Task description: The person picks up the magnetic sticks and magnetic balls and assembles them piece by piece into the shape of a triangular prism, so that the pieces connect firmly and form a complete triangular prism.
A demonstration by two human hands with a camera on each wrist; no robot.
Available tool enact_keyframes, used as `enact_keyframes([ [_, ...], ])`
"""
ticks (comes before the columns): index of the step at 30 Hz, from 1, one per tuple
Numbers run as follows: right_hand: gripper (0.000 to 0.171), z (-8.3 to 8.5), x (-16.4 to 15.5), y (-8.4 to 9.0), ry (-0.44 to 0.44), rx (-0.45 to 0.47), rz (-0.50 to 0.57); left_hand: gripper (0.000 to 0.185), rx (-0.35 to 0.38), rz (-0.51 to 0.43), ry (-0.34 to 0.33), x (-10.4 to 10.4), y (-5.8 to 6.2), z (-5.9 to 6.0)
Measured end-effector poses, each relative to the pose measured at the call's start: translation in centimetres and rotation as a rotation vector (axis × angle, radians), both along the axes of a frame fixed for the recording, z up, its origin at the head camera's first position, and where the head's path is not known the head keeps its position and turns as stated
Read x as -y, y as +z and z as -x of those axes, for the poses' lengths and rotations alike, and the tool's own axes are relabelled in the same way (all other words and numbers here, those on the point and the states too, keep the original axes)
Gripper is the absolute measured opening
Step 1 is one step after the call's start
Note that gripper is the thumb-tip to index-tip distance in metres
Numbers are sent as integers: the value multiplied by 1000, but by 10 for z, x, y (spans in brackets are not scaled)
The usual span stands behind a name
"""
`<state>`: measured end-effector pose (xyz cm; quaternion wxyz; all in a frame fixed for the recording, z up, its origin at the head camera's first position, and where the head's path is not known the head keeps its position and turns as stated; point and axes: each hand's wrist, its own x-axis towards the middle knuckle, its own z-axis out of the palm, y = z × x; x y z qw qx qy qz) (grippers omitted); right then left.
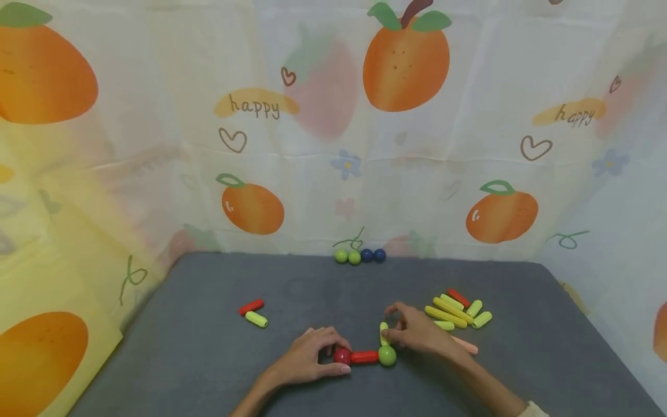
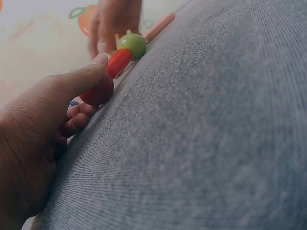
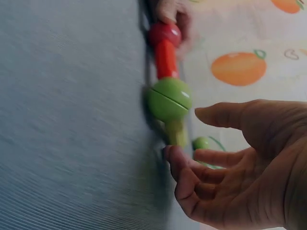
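My left hand (image 1: 311, 357) holds a red ball (image 1: 341, 356) on the grey table, thumb on the near side. A red rod (image 1: 365, 357) joins that ball to a green ball (image 1: 387, 355). From the green ball a yellow-green rod (image 1: 383, 328) points away toward the back. Beside this rod is my right hand (image 1: 419, 331), its thumb and fingers spread apart. In the right wrist view a fingertip is at the end of the yellow-green rod (image 3: 176, 133), while the thumb stands off from it; whether the fingertip touches is hard to tell.
Several yellow, green and red rods (image 1: 453, 310) lie in a pile on the right, with a pale orange rod (image 1: 465, 346) nearer. Another red rod (image 1: 252, 307) and green rod (image 1: 256, 319) lie left. Green balls (image 1: 341, 256) and blue balls (image 1: 367, 255) line the back edge.
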<state>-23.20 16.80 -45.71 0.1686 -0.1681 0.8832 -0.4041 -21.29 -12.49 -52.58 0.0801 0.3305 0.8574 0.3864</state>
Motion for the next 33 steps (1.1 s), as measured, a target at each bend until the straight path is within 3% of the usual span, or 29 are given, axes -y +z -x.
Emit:
enact_keyframes([
  [4,41,28,2,16,-6,-133,-102,27,-11,-2,-1,1,0,-1],
  [8,32,76,6,25,-1,-359,-190,26,-31,-11,0,3,1,-1],
  [13,34,124,9,13,96,-652,-264,27,-46,-22,-10,4,0,-1],
  [15,38,135,8,1,163,-752,-310,27,-49,-26,-14,3,-1,-1],
  [18,34,138,7,-11,218,-791,-348,27,-46,-27,-21,1,-2,-1],
  [21,26,130,7,-17,188,-703,-382,28,-35,-24,-24,-1,-3,-2],
  [26,19,101,14,-7,103,-425,-455,28,-26,-26,-14,-1,-2,-2],
  [33,5,51,22,1,23,-198,-356,27,-23,-19,1,-1,-1,-3],
])
